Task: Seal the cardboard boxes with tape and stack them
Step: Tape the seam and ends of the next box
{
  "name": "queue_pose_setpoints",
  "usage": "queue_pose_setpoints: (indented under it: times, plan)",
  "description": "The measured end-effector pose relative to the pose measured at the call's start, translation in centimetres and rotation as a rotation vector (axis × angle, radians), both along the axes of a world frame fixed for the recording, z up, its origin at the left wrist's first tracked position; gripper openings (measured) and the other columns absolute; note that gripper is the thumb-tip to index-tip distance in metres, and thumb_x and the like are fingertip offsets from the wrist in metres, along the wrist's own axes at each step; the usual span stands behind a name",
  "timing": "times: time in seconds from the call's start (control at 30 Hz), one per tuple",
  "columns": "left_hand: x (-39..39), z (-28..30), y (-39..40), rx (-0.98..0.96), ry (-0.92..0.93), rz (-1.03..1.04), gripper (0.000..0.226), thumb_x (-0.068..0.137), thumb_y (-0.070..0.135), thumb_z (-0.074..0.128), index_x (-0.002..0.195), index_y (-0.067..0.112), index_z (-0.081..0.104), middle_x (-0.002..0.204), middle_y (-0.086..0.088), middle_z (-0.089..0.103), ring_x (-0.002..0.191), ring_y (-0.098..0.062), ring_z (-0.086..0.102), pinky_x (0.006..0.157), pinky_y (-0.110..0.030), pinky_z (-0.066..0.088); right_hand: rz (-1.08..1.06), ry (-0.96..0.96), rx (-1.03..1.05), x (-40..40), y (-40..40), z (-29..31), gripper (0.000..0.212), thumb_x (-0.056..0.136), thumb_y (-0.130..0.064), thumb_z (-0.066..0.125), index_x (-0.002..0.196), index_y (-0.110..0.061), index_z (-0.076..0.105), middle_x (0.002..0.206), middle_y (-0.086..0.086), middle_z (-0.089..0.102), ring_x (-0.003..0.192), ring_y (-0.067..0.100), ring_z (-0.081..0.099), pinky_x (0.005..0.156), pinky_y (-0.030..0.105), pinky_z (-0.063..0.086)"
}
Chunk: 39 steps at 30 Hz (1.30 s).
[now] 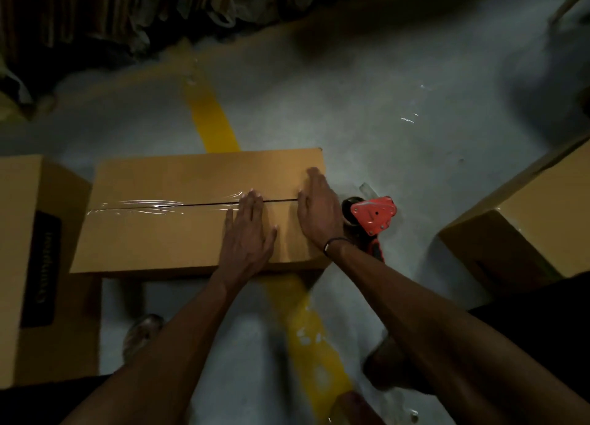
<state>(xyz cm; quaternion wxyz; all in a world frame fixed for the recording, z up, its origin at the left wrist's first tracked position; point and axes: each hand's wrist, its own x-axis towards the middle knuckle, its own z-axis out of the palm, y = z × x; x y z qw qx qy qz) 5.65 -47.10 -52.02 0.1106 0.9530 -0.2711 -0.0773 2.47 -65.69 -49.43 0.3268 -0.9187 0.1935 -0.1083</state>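
Note:
A closed cardboard box [166,233] stands on the floor in the middle of the view. Clear tape [143,207] covers the left part of its centre seam; the right part of the seam shows as a dark slit. My left hand [247,233] lies flat on the near flap with straight fingers reaching the seam. My right hand [319,205] presses flat on the box's right end, across the seam. A red tape dispenser [373,215] lies on the floor just right of the box, beside my right wrist.
Another cardboard box [35,265] with a dark label stands at the left, touching the middle box. A third box [526,220] stands at the right. A yellow line [214,118] crosses the grey floor. Stacked cardboard and plastic wrap line the far edge. My feet show below.

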Motion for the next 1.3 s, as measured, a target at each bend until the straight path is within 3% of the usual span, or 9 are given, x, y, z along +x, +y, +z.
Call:
queue_pose_setpoints:
  times: [0.13, 0.37, 0.5, 0.73, 0.9, 0.97, 1.07, 1.2, 1.3]
  plan:
    - [1.3, -0.4, -0.4, 0.067, 0.046, -0.109, 0.072, 0.104, 0.050, 0.015, 0.165, 0.013, 0.010, 0.173, -0.007, 0.001, 0.160, -0.022, 0.000, 0.128, -0.047, -0.004, 0.356, 0.237, -0.192, -0.2, 3.4, -1.9, 0.057, 0.109, -0.036, 0.027, 0.162, -0.013, 0.020, 0.170, 0.009, 0.013, 0.157, 0.025, 0.009, 0.127, 0.047, 0.012]
    - [1.4, -0.4, 2.2, 0.117, -0.014, -0.211, 0.081, 0.097, 0.060, 0.021, 0.165, 0.015, 0.013, 0.173, -0.001, 0.004, 0.159, -0.016, 0.004, 0.128, -0.053, 0.000, 0.416, 0.277, -0.283, -0.9, 2.9, -3.8, 0.075, 0.104, -0.062, 0.019, 0.164, -0.018, 0.007, 0.171, 0.002, -0.004, 0.157, 0.020, -0.010, 0.127, 0.041, -0.003]
    - [1.8, 0.3, 5.0, 0.198, -0.031, -0.228, 0.094, 0.095, 0.080, 0.014, 0.166, 0.018, 0.006, 0.173, 0.002, -0.001, 0.159, -0.013, 0.000, 0.127, -0.056, -0.002, 0.452, 0.294, -0.332, -1.1, 2.4, -3.6, 0.081, 0.101, -0.068, 0.017, 0.164, -0.019, 0.004, 0.171, 0.002, -0.006, 0.157, 0.020, -0.009, 0.128, 0.044, 0.002]
    - [2.0, 1.3, 11.5, 0.226, 0.027, -0.097, 0.094, 0.094, 0.082, 0.010, 0.166, 0.023, -0.003, 0.173, 0.009, -0.006, 0.158, -0.010, 0.001, 0.127, -0.056, -0.003, 0.459, 0.349, -0.367, -1.0, 2.5, -3.2, 0.082, 0.102, -0.069, 0.019, 0.163, -0.018, 0.000, 0.170, 0.003, -0.009, 0.157, 0.021, -0.010, 0.128, 0.044, 0.003]
    - [3.7, 2.5, 11.1, 0.187, -0.050, -0.122, 0.087, 0.095, 0.068, 0.025, 0.162, 0.014, 0.025, 0.170, -0.006, 0.024, 0.155, -0.020, 0.024, 0.127, -0.050, 0.012, 0.484, 0.337, -0.371, -0.1, 4.4, -1.7, 0.078, 0.104, -0.060, 0.020, 0.163, -0.013, 0.000, 0.170, 0.007, -0.006, 0.157, 0.024, -0.006, 0.127, 0.046, 0.002]
    - [4.3, 2.6, 10.2, 0.157, -0.053, -0.142, 0.086, 0.096, 0.064, 0.028, 0.164, 0.013, 0.019, 0.172, -0.007, 0.014, 0.158, -0.022, 0.016, 0.127, -0.049, 0.013, 0.577, 0.283, -0.349, 1.2, 6.2, -1.0, 0.075, 0.104, -0.054, 0.022, 0.163, -0.011, 0.003, 0.170, 0.008, -0.002, 0.157, 0.024, -0.002, 0.128, 0.046, 0.005]
    - [5.3, 2.1, 10.1, 0.198, -0.031, -0.200, 0.083, 0.099, 0.062, 0.017, 0.165, 0.013, 0.004, 0.172, -0.005, -0.003, 0.160, -0.021, 0.001, 0.128, -0.049, 0.001, 0.695, 0.291, -0.306, 3.3, 9.4, -1.0, 0.073, 0.104, -0.048, 0.026, 0.163, -0.009, 0.005, 0.171, 0.009, 0.000, 0.158, 0.024, -0.001, 0.127, 0.049, 0.009]
    - [6.8, 1.3, 14.1, 0.294, -0.040, -0.258, 0.087, 0.099, 0.069, 0.014, 0.165, 0.016, -0.001, 0.172, -0.001, -0.005, 0.159, -0.016, 0.003, 0.127, -0.054, -0.002, 0.703, 0.337, -0.357, 3.9, 11.5, -2.5, 0.094, 0.095, -0.072, 0.021, 0.163, -0.010, 0.001, 0.170, 0.008, -0.007, 0.157, 0.024, -0.007, 0.127, 0.049, 0.004]
    - [7.7, 1.3, 19.0, 0.301, -0.033, -0.182, 0.090, 0.098, 0.077, 0.010, 0.166, 0.020, -0.001, 0.173, 0.005, -0.005, 0.159, -0.011, 0.003, 0.127, -0.055, -0.001, 0.692, 0.322, -0.404, 3.4, 11.3, -3.0, 0.115, 0.085, -0.091, 0.023, 0.163, -0.011, -0.002, 0.170, 0.005, -0.010, 0.157, 0.021, -0.011, 0.127, 0.045, 0.001]
